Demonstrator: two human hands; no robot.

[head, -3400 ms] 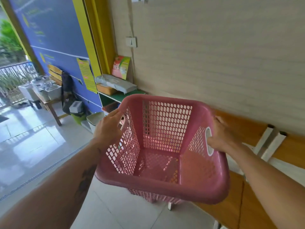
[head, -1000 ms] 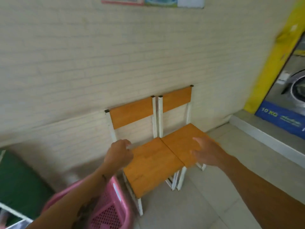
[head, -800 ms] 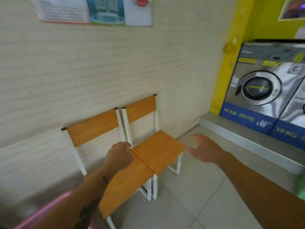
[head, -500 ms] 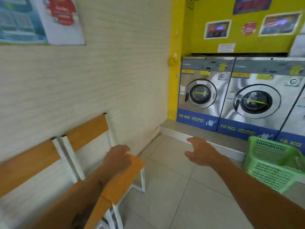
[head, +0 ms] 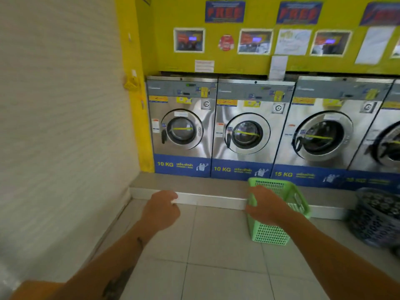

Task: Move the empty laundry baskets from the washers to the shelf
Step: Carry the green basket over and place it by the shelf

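Observation:
A green plastic laundry basket (head: 270,232) stands on the tiled floor against the raised step in front of the washers. A dark patterned basket (head: 376,215) sits further right, cut off by the frame edge. My right hand (head: 265,205) hovers in front of the green basket's near rim, fingers apart, holding nothing. My left hand (head: 161,210) is held out to the left of it, loosely curled and empty. The pink basket and the shelf are out of view.
Several silver front-loading washers (head: 184,128) line the yellow back wall on a low grey step (head: 194,191). A pale brick wall (head: 60,126) runs along the left. An orange chair corner (head: 36,289) shows at the bottom left.
The view has swung from the shelf and chairs to the washers. The pink basket that both hands carried is gone from them. The green basket has come closer, behind my right hand.

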